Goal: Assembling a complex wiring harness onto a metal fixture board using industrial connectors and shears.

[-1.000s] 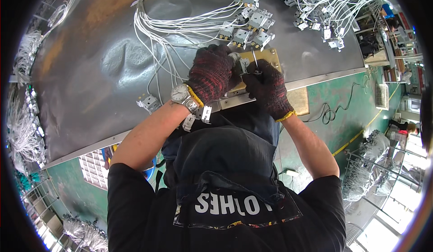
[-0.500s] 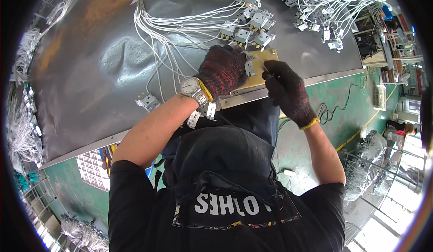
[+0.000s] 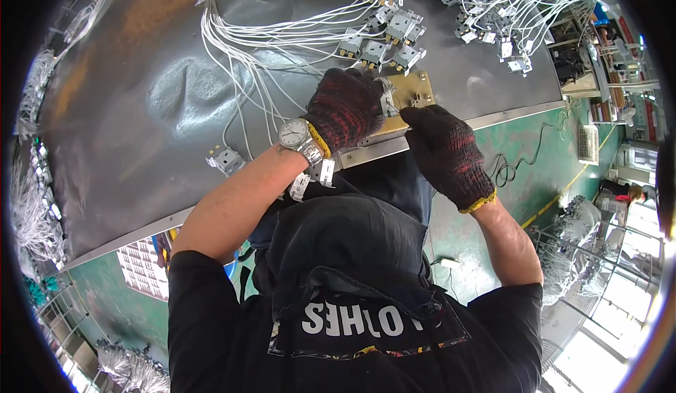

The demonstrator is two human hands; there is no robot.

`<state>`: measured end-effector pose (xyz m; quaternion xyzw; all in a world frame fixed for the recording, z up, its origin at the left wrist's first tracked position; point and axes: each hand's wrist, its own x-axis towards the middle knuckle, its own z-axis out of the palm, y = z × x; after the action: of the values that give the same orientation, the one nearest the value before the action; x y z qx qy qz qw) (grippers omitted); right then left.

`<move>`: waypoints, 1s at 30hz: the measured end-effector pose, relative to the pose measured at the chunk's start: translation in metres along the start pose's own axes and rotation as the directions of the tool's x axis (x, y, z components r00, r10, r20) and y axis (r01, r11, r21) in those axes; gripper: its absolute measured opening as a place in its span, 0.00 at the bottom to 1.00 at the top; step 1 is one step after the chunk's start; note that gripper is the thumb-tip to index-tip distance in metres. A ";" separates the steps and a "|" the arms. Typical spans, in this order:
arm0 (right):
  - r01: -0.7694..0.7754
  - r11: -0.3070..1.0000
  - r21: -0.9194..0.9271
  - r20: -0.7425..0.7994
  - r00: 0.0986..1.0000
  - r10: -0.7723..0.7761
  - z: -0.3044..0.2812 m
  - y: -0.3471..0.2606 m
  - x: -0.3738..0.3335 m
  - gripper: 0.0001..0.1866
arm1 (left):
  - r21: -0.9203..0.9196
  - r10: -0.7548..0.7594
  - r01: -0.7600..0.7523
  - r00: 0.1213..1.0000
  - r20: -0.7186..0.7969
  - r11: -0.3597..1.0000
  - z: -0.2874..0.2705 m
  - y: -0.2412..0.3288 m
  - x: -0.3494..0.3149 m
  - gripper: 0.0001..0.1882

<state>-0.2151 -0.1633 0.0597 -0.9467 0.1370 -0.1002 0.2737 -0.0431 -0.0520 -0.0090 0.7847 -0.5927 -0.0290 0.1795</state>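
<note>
Both hands wear dark knit gloves. My left hand (image 3: 345, 108), with a wristwatch (image 3: 292, 134) on the wrist, is closed over a grey connector (image 3: 387, 97) that lies on a brass-coloured plate (image 3: 417, 85) at the front edge of the table. My right hand (image 3: 443, 150) is just right of it, below the plate's front edge. Its fingertips are pinched together against that edge, and what they pinch is hidden. White wires (image 3: 267, 48) run from the connector area up across the grey metal table (image 3: 141, 97).
Several grey connectors (image 3: 387, 37) with white leads lie just behind the plate, and more (image 3: 500, 30) at the back right. One loose connector (image 3: 225, 159) sits left of my left forearm. Below the table is a green floor (image 3: 535, 147) with a cable, and wire racks stand at both sides.
My right hand has come off the top of the plate and moved down and to the right, to its front edge. My left hand has stayed on the connector.
</note>
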 end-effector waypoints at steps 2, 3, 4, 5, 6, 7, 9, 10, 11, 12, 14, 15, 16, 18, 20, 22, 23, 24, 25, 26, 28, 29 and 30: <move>-0.032 0.999 0.011 0.001 0.999 0.032 0.001 -0.001 -0.001 0.13 | -0.021 0.022 -0.023 0.999 -0.041 1.000 0.006 -0.003 0.000 0.15; -0.032 0.999 0.010 0.000 0.999 0.032 0.002 0.000 0.001 0.13 | -0.039 0.044 -0.047 0.995 -0.084 0.998 0.008 -0.005 0.001 0.15; 0.002 1.000 -0.016 -0.026 1.000 -0.002 0.005 0.002 0.003 0.13 | -0.042 0.047 -0.050 0.995 -0.084 0.998 0.010 -0.004 0.003 0.15; 0.036 0.998 -0.044 -0.051 0.998 -0.038 0.007 0.004 0.004 0.13 | 0.014 -0.002 0.002 1.000 -0.006 1.000 0.011 -0.004 0.007 0.15; 0.034 0.998 -0.046 -0.054 0.998 -0.037 0.008 0.005 0.004 0.13 | 0.075 -0.055 0.050 0.996 0.068 0.996 0.012 -0.003 0.009 0.15; 0.038 0.998 -0.049 -0.055 0.998 -0.041 0.008 0.005 0.006 0.13 | 0.080 -0.053 0.048 0.997 0.063 0.996 0.014 -0.004 0.009 0.15; 0.051 0.997 -0.053 -0.062 0.997 -0.054 0.006 0.005 0.008 0.12 | 0.092 -0.007 0.010 1.000 -0.030 0.996 0.017 -0.005 0.006 0.15; 0.018 1.000 -0.024 -0.017 1.000 -0.018 0.002 0.006 0.008 0.12 | 0.098 -0.005 0.009 0.999 -0.036 0.995 0.014 -0.004 0.007 0.15; -0.015 1.000 0.004 0.030 0.999 0.015 0.000 0.006 0.009 0.12 | 0.073 -0.037 0.033 0.998 0.057 0.997 0.011 -0.002 0.009 0.21; -0.008 1.000 0.003 0.024 1.000 0.008 0.001 0.005 0.010 0.12 | 0.051 -0.067 0.060 0.986 0.151 0.997 0.008 -0.001 0.011 0.27; 0.009 1.000 -0.026 -0.036 0.999 -0.010 0.003 0.002 0.008 0.12 | 0.061 -0.071 0.062 0.985 0.160 0.996 0.006 0.001 0.011 0.27; 0.014 0.999 -0.029 -0.042 0.999 -0.015 0.002 0.004 0.007 0.12 | 0.066 -0.076 0.065 0.981 0.176 0.996 0.006 0.001 0.012 0.27; 0.009 1.000 -0.004 -0.024 1.000 -0.010 0.001 0.006 0.006 0.12 | 0.061 -0.071 0.062 0.984 0.162 0.996 0.007 0.000 0.012 0.27; 0.010 1.000 0.021 -0.009 1.000 -0.009 -0.002 0.010 0.006 0.12 | 0.040 -0.053 0.048 0.991 0.127 0.998 0.010 -0.003 0.007 0.27; -0.102 0.981 0.165 -0.008 0.995 0.104 -0.003 0.015 0.009 0.14 | -0.047 0.007 -0.007 1.000 -0.005 0.999 0.010 -0.006 -0.002 0.26; -0.147 0.963 0.227 -0.028 0.987 0.157 -0.006 0.016 0.013 0.15 | -0.092 0.007 -0.011 0.999 -0.045 0.996 0.009 -0.007 -0.008 0.26; -0.196 0.938 0.288 -0.043 0.975 0.217 -0.008 0.016 0.015 0.17 | -0.141 0.007 -0.018 0.997 -0.082 0.990 0.007 -0.008 -0.011 0.27; -0.147 0.960 0.236 -0.092 0.981 0.173 -0.008 0.014 0.020 0.20 | -0.162 0.048 -0.068 0.991 -0.126 0.984 0.005 -0.011 -0.015 0.27; -0.150 0.960 0.237 -0.092 0.980 0.176 -0.006 0.016 0.023 0.20 | -0.163 0.049 -0.069 0.991 -0.123 0.984 -0.001 -0.011 -0.018 0.27; -0.180 0.944 0.275 -0.065 0.977 0.205 -0.002 0.021 0.028 0.21 | -0.181 0.082 -0.101 0.991 -0.109 0.978 -0.009 -0.011 -0.022 0.29; -0.203 0.926 0.317 -0.033 0.974 0.225 0.009 0.033 0.041 0.21 | -0.218 0.094 -0.110 0.992 -0.079 0.970 -0.013 -0.015 -0.028 0.32; -0.203 0.923 0.325 -0.021 0.975 0.222 0.016 0.046 0.047 0.23 | -0.222 0.101 -0.115 0.992 -0.076 0.968 -0.021 -0.013 -0.027 0.32; -0.203 0.921 0.334 -0.010 0.976 0.219 0.023 0.058 0.052 0.25 | -0.381 0.012 0.022 0.996 0.086 0.924 -0.032 -0.013 -0.028 0.32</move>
<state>-0.1724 -0.2155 0.0151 -0.8644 0.2259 -0.1141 0.4344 -0.0315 -0.0146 0.0122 0.7343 -0.5807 -0.1785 0.3028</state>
